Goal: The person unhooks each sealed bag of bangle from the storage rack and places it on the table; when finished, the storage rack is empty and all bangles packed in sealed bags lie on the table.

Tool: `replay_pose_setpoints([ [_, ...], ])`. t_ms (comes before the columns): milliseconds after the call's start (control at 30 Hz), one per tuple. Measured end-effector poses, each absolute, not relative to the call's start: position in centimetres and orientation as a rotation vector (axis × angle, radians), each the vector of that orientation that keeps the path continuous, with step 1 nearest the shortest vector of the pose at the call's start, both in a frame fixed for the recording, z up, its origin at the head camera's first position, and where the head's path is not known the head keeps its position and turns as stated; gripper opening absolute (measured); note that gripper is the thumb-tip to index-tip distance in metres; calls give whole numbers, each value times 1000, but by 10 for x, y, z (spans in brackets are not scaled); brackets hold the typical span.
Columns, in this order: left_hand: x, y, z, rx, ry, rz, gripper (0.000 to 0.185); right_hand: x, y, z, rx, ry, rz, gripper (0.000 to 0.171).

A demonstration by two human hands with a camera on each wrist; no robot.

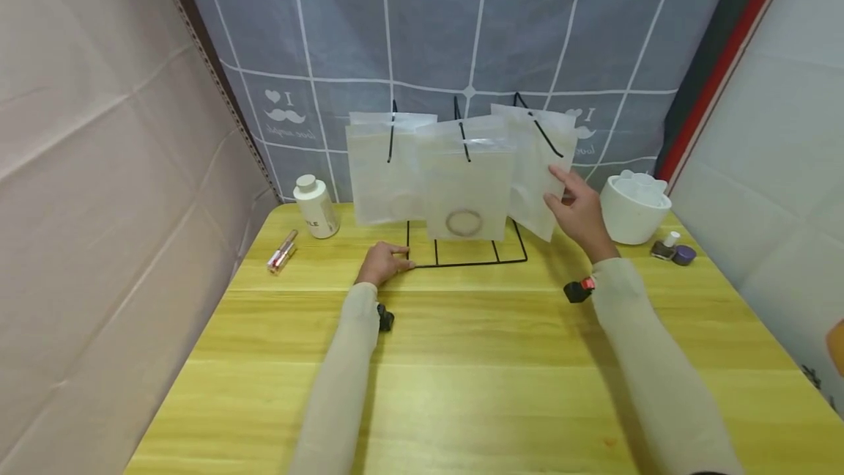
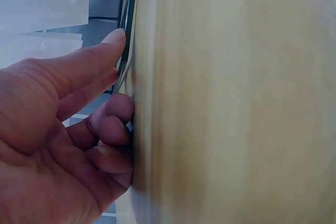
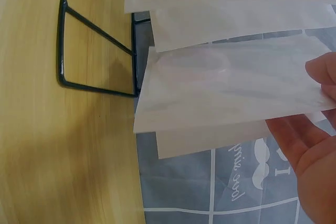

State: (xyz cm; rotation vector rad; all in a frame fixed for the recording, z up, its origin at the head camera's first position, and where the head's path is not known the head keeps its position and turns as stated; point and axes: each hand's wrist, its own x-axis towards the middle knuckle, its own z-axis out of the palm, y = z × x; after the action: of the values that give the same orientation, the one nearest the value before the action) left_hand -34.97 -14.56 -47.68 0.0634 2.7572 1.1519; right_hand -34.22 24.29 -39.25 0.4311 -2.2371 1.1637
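- Far left on the yellow wooden table (image 1: 475,387), a small clear tube (image 1: 282,251) lies flat near the edge, and a white bottle (image 1: 316,206) stands upright just behind it.
- My left hand (image 1: 382,262) rests on the tabletop at the front left corner of the black wire rack (image 1: 467,261). My fingers (image 2: 100,66) lie stretched and relaxed, their tips against the rack's base wire, gripping nothing.
- The rack stands at the back middle of the table, and three frosted pouches hang from its hooks: the left pouch (image 1: 385,171), the middle pouch (image 1: 464,182) with a ring-shaped thing showing through it, and the right pouch (image 1: 537,167).
- My right hand (image 1: 580,211) is lifted at the right pouch's outer edge. The wrist view shows my thumb and fingers pinching that edge, so the pouch (image 3: 226,90) tilts outward from the others.
- To the right, a white bowl-shaped container (image 1: 634,207) sits near the table's back corner, with a small purple item (image 1: 683,255) just in front of it.
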Motion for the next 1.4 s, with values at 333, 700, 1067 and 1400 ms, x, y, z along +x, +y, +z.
replay_pose_setpoints([
  [333, -347, -139, -478, 89, 2758, 1169, 43, -299, 264, -402, 507, -2251, 1070, 53],
  [700, -347, -142, -477, 99, 2755, 1152, 44, -261, 286, -394, 562, -2137, 904, 54],
  [1067, -350, -144, -472, 128, 2744, 1155, 45, -194, 366, -364, 322, -2317, 1304, 49],
  [1400, -350, -150, -473, 92, 2720, 1172, 46, -184, 490, -451, -85, -3238, 1046, 62],
])
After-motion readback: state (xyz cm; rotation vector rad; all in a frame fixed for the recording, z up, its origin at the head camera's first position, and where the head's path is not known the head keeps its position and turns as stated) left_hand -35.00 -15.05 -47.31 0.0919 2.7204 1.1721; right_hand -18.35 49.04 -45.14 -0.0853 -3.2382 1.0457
